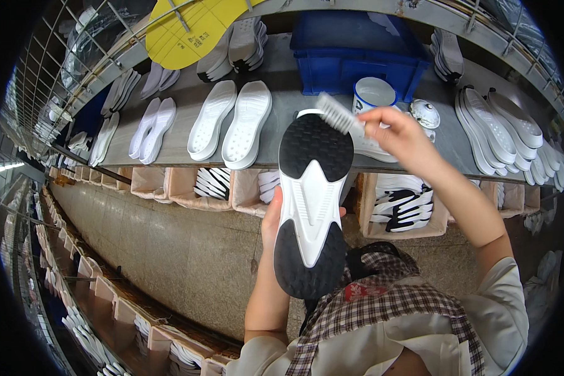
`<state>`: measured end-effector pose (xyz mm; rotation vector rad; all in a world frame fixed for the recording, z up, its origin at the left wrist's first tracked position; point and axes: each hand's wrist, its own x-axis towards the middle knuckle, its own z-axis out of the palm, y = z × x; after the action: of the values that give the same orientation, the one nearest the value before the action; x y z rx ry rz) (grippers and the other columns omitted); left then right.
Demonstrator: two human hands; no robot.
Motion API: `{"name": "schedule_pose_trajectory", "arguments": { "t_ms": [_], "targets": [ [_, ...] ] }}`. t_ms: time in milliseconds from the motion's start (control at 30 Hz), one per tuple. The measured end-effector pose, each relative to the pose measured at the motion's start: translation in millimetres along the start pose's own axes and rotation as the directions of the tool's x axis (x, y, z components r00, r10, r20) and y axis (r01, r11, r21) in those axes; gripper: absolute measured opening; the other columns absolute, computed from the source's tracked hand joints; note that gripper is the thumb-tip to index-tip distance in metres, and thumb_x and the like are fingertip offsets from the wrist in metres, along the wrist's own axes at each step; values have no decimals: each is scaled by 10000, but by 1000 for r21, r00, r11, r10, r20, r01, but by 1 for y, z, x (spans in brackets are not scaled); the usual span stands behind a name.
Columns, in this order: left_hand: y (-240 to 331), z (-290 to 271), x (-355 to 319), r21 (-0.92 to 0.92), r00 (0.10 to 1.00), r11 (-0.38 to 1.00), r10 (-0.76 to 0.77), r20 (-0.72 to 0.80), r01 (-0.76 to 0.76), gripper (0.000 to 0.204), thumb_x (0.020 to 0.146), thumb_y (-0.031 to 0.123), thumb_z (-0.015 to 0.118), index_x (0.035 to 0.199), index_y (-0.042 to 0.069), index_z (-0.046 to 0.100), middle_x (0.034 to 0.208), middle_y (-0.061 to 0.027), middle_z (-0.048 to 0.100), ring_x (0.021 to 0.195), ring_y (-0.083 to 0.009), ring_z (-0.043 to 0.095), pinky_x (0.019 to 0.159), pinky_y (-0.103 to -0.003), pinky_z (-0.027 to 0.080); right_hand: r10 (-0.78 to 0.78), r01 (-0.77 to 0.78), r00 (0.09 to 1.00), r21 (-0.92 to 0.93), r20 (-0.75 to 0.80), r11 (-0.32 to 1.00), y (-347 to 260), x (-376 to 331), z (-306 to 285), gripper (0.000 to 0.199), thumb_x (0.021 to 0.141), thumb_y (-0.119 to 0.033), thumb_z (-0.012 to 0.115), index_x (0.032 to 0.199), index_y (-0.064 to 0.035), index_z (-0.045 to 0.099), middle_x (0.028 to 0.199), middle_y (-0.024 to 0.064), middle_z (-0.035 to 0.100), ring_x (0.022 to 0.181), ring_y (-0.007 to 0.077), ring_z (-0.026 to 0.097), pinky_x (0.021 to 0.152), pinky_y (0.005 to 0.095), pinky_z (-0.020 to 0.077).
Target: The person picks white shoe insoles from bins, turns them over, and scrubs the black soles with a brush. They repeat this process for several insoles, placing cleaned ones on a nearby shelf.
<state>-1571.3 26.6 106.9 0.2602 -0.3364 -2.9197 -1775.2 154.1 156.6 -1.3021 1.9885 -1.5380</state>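
A shoe sole [308, 207], white with black textured pads at its toe and heel, is held upright with its tread facing up. My left hand [271, 220] is closed around its middle, with fingertips showing at the far edge. In my right hand [395, 133] is a small white brush [336, 114], blurred by motion, at the upper right edge of the sole. Whether its bristles touch the black pad I cannot tell. Just behind the brush stands a white enamel mug [375, 93] with a blue rim. Another white sole [376, 150] lies partly hidden beneath my right hand.
A blue plastic crate [357, 62] stands on the grey bench [191, 88]. Pairs of white soles [247, 125] lie to its left, stacked ones [492, 128] to its right. A round white lidded pot [425, 114] sits beside the mug. Lined bins [400, 207] of soles sit below.
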Motion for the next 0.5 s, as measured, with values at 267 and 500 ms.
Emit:
{"name": "schedule_pose_trajectory", "arguments": {
  "t_ms": [267,500],
  "targets": [
    [-1,-2,-7,53,990,997,69,-124,-63,639,920,518,368,1335,32,388,1094,-238,594,810,-392,656,507,-456,585,523,-519,848,334,87,787,76,0,-50,166,895,-170,577,992,-36,589,693,-43,487,532,32,375,449,184,293],
    [3,-45,10,130,973,964,232,-1,-230,677,910,553,369,1376,63,347,1241,-218,522,1019,-374,597,800,-479,555,435,-469,863,-89,-256,879,129,-47,-79,236,954,-209,477,1067,-22,568,792,43,583,656,107,553,605,260,473]
  ]
}}
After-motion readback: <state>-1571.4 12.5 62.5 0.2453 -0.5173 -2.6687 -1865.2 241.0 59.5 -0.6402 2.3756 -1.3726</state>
